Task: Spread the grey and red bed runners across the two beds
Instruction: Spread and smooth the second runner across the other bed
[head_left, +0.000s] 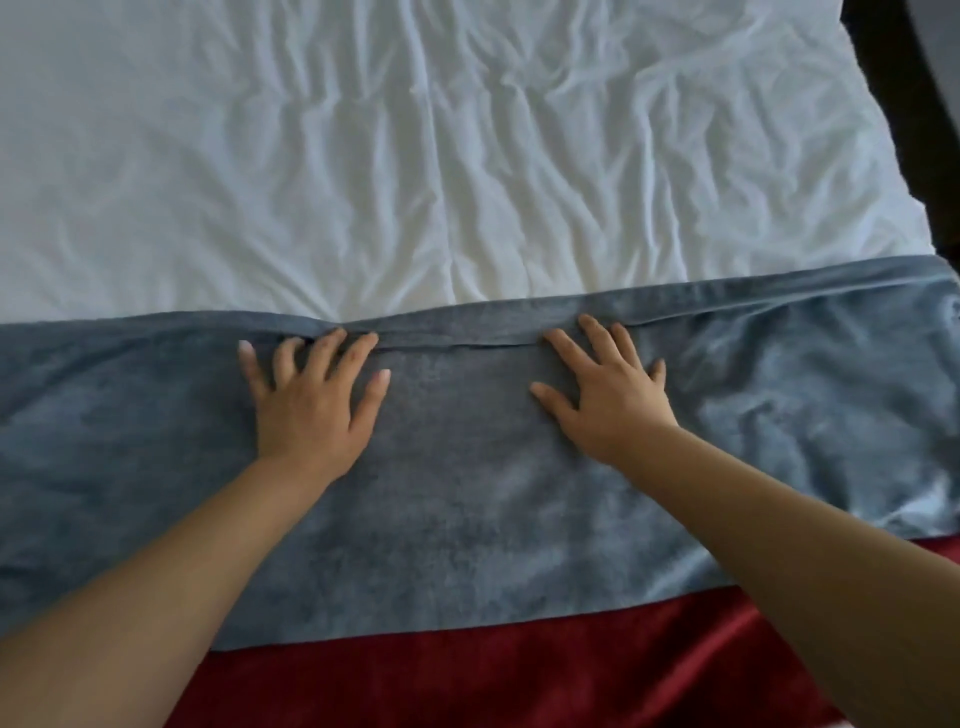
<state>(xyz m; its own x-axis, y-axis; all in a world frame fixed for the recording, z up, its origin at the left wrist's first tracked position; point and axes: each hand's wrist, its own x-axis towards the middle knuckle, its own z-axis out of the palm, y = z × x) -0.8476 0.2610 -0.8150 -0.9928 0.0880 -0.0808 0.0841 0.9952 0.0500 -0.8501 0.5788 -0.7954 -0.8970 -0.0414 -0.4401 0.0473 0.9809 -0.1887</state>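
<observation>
A grey bed runner (467, 478) lies across the white bed (415, 156) from the left edge of the view to the right. Its far edge is folded over into a narrow hem. A red bed runner (493, 675) lies below it, nearer to me, partly covered by the grey one. My left hand (311, 400) rests flat on the grey runner with fingers spread, fingertips at the folded far edge. My right hand (605, 395) lies flat on it too, fingers spread, a short way to the right of the left hand.
The white sheet is wrinkled, with a seam running down its middle. The bed's right edge drops to a dark floor (924, 130) at the upper right. The grey runner hangs over that right side.
</observation>
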